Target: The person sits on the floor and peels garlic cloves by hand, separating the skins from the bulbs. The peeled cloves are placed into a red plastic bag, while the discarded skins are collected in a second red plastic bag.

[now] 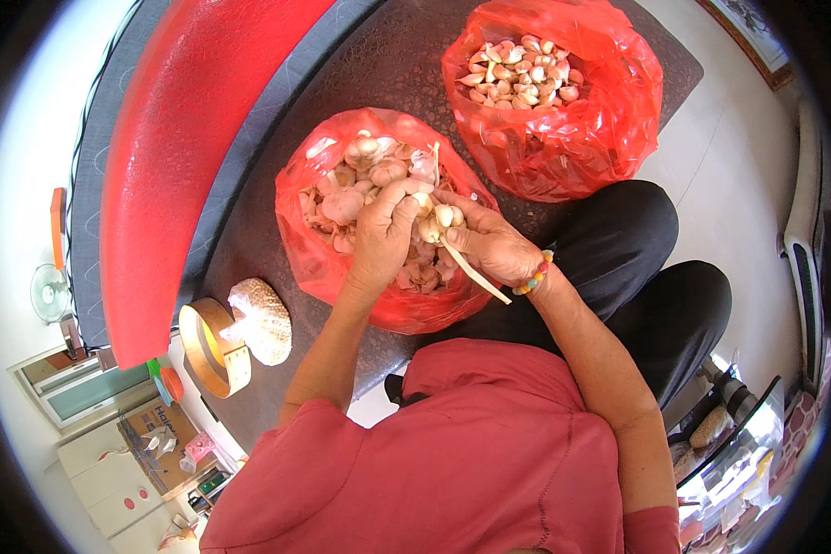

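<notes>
Over a red plastic bag filled with whole garlic bulbs, both hands meet at one partly opened garlic bulb with pale cloves showing and a dry stalk pointing down to the right. My left hand touches the bulb's left side with thumb and fingertips, near a clove. My right hand, with a beaded bracelet at the wrist, grips the bulb from the right, thumb beside the stalk. Up and to the right, a second red plastic bag holds loose garlic cloves.
Both bags rest on a dark seat or bench surface. To the left lie a round wooden-rimmed container and a clear bag of small pale items. A red padded backrest curves along the upper left. My black-trousered knees are at the right.
</notes>
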Available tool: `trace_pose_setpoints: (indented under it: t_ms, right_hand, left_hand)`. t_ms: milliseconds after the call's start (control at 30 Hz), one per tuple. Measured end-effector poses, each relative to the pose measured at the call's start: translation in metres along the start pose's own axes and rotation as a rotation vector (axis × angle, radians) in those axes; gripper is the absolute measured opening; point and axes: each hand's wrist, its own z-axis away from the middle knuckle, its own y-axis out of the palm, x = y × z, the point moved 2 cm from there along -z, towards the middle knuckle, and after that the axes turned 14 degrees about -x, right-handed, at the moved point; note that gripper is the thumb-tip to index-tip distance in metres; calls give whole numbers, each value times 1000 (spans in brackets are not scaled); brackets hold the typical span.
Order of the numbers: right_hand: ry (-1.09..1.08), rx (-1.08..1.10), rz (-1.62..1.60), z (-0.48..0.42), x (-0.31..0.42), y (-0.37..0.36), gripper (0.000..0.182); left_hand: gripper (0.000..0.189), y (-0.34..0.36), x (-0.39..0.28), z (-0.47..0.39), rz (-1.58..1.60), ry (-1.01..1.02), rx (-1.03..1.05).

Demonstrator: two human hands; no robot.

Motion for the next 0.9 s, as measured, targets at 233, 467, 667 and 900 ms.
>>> trace_pose_setpoints:
  t_ms: [233,467,667,900]
  right_hand:
    - [-7,21,-20,1,3,2,58]
    - [-30,48,-66,-3,-4,-3,53]
    - [22,73,-141,-3,4,-3,45]
    - [-38,50,-252,-3,9,-2,44]
  left_hand:
    - [20,5,12,4,514,-465,-33]
    - [22,4,21,0,743,-668,-56]
    - [19,-13,23,-10,1025,-699,71]
    - [5,-19,3,-9,1000,-731,47]
